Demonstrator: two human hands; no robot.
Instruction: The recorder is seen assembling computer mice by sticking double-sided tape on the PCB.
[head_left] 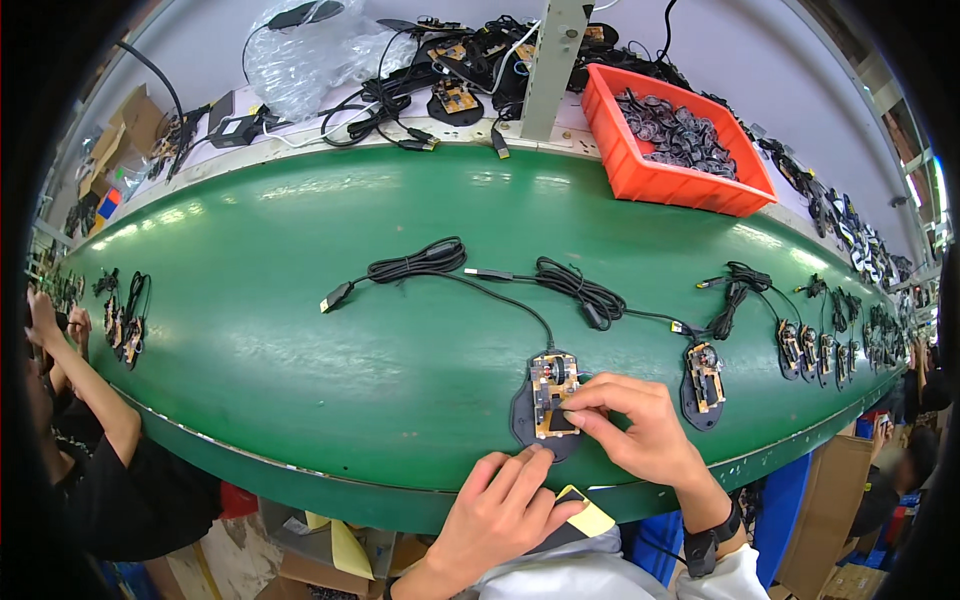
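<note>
In front of me on the green belt lies an opened computer mouse (521, 412), its tan circuit board and scroll wheel exposed on a black base. My right hand (640, 425) reaches over from the right, thumb and forefinger pinched at the board's lower right side. What they grip is too small to make out; a dark bit shows at the fingertips. My left hand (505, 510) is at the belt's near edge, fingertips by the mouse's lower end. Between its thumb and fingers it holds a yellow sheet (592, 517) with a black patch. The mouse's coiled cable (415, 262) stretches up and left.
Right of my hands lies a second opened mouse (704, 385) with its cable; several more continue rightward. Others (128, 335) lie far left, near a co-worker's arm (95, 385). On the back ledge are a red-orange bin (690, 190) of small dark parts, a metal post (553, 75) and tangled cables.
</note>
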